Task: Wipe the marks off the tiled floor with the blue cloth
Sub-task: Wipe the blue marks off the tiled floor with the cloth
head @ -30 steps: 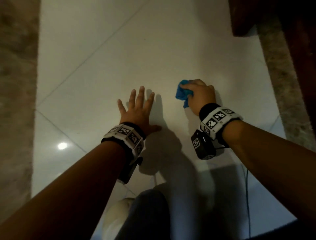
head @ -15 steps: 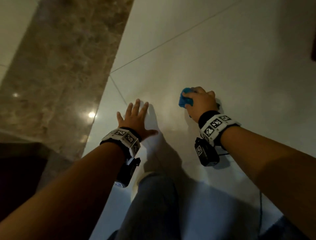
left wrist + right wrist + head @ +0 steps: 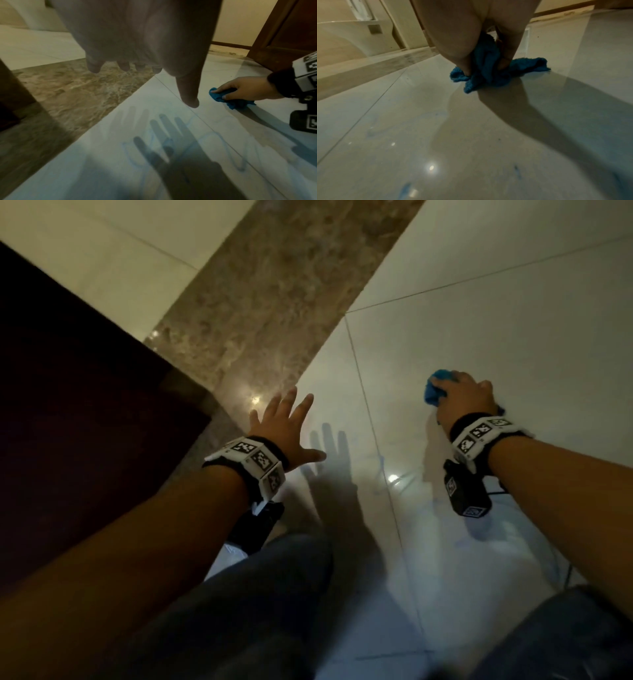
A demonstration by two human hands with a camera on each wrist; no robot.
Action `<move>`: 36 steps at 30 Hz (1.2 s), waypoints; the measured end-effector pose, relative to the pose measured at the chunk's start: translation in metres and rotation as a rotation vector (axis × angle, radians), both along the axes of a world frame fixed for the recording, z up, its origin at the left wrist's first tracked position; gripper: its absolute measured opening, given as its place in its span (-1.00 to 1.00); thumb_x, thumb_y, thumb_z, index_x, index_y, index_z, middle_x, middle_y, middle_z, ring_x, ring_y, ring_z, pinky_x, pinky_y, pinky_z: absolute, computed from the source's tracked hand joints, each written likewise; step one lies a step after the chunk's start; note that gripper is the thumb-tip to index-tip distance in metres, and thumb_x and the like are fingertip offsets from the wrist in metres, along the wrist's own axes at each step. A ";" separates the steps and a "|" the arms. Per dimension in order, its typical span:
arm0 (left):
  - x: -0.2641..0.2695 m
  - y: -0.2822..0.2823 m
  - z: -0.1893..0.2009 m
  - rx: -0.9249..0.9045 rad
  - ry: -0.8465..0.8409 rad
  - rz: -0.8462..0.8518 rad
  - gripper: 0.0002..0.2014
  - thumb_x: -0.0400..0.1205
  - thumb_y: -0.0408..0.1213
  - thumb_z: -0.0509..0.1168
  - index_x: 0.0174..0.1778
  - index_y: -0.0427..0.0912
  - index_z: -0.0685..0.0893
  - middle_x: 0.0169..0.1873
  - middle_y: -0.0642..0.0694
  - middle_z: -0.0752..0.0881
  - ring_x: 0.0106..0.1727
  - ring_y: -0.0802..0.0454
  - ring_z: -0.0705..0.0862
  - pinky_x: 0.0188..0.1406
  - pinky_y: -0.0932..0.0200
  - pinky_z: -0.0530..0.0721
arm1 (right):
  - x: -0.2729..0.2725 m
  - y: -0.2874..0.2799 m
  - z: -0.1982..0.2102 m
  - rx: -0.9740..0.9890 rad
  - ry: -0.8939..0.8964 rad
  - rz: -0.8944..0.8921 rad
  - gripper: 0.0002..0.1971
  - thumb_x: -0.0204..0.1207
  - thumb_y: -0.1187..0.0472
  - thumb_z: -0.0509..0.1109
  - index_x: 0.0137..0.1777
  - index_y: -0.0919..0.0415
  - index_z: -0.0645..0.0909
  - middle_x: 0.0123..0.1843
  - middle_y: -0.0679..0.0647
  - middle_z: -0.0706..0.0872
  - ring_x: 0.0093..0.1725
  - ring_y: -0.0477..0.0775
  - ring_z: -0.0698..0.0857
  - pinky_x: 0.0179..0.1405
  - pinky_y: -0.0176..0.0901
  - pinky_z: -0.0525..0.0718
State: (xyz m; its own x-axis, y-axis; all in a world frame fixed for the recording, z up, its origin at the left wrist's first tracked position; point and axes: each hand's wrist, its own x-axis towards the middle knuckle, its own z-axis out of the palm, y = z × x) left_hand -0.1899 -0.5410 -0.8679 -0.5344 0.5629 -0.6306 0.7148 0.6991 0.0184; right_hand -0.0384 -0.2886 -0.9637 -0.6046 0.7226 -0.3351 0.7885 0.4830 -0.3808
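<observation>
Gripping the blue cloth [image 3: 434,392] bunched in our right hand [image 3: 464,402], fingers curled round it, we are pressing it onto the white tiled floor [image 3: 513,337]. Our left hand [image 3: 286,428] is hovering above the floor, fingers straight and spread apart, casting a shadow. Faint blue marks [image 3: 240,159] are showing on the tiles between us and the cloth. Brown marble strip [image 3: 267,302] is lying to the left.
</observation>
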 end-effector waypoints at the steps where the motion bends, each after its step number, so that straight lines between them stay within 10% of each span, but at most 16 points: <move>1: -0.001 -0.007 -0.004 -0.008 0.003 -0.010 0.04 0.51 0.31 0.30 0.68 0.11 -0.28 0.67 -0.03 -0.33 0.69 -0.11 -0.25 0.62 -0.35 -0.05 | -0.002 -0.001 -0.002 0.050 -0.025 0.033 -0.54 0.54 0.23 0.20 0.45 -0.03 0.46 0.48 0.23 0.39 0.41 0.40 0.39 0.32 0.29 0.40; 5: -0.005 -0.041 -0.032 -0.041 -0.025 0.022 0.07 0.49 0.29 0.33 0.68 0.09 -0.29 0.67 -0.04 -0.34 0.69 -0.12 -0.27 0.63 -0.22 -0.06 | -0.038 -0.017 -0.016 0.026 0.111 0.004 -0.60 0.59 0.09 0.21 0.42 0.10 0.44 0.40 0.25 0.46 0.28 0.33 0.51 0.20 -0.17 0.44; 12: -0.024 -0.069 -0.041 -0.061 -0.073 0.065 0.13 0.46 0.24 0.42 0.68 0.09 -0.30 0.66 -0.03 -0.37 0.69 -0.12 -0.29 0.64 -0.21 0.00 | -0.077 -0.111 -0.004 0.063 0.055 0.693 -0.62 0.54 0.23 0.26 0.35 0.01 0.55 0.34 0.14 0.48 0.17 0.34 0.45 0.24 0.12 0.45; 19: -0.016 -0.064 -0.066 -0.034 -0.101 0.013 0.27 0.37 0.22 0.51 0.67 0.00 -0.33 0.67 -0.09 -0.33 0.69 -0.14 -0.22 0.64 -0.17 -0.01 | -0.104 -0.108 0.004 0.002 0.169 0.103 -0.66 0.58 0.33 0.22 0.30 0.08 0.61 0.34 0.17 0.47 0.26 0.31 0.40 0.34 -0.08 0.38; 25: -0.016 -0.066 -0.073 -0.033 -0.139 0.014 0.34 0.31 0.22 0.55 0.66 -0.01 -0.37 0.66 -0.10 -0.37 0.69 -0.16 -0.25 0.63 -0.27 0.10 | -0.092 -0.148 0.002 -0.007 0.129 0.652 -0.60 0.55 0.32 0.30 0.33 -0.06 0.60 0.42 0.03 0.48 0.27 0.26 0.39 0.35 -0.04 0.37; 31: -0.017 -0.063 -0.070 -0.045 -0.177 0.039 0.33 0.34 0.12 0.58 0.65 0.01 -0.39 0.65 -0.09 -0.41 0.68 -0.16 -0.29 0.62 -0.30 0.04 | -0.124 -0.101 -0.005 0.021 0.224 0.170 -0.69 0.59 0.31 0.25 0.26 0.07 0.65 0.36 0.08 0.45 0.27 0.26 0.37 0.36 -0.14 0.44; 36: -0.018 -0.060 -0.071 -0.064 -0.154 0.025 0.33 0.34 0.14 0.57 0.65 -0.01 -0.40 0.65 -0.10 -0.41 0.68 -0.18 -0.28 0.62 -0.30 0.10 | -0.097 -0.149 0.005 0.035 0.150 0.582 -0.64 0.57 0.25 0.26 0.33 -0.03 0.60 0.41 0.07 0.48 0.25 0.29 0.41 0.28 0.05 0.47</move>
State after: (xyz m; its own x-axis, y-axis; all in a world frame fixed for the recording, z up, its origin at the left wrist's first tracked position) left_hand -0.2076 -0.6011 -0.9385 -0.4418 0.5070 -0.7401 0.6897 0.7196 0.0811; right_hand -0.1358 -0.4375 -0.9592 -0.9429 0.2679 -0.1977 0.3298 0.8336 -0.4431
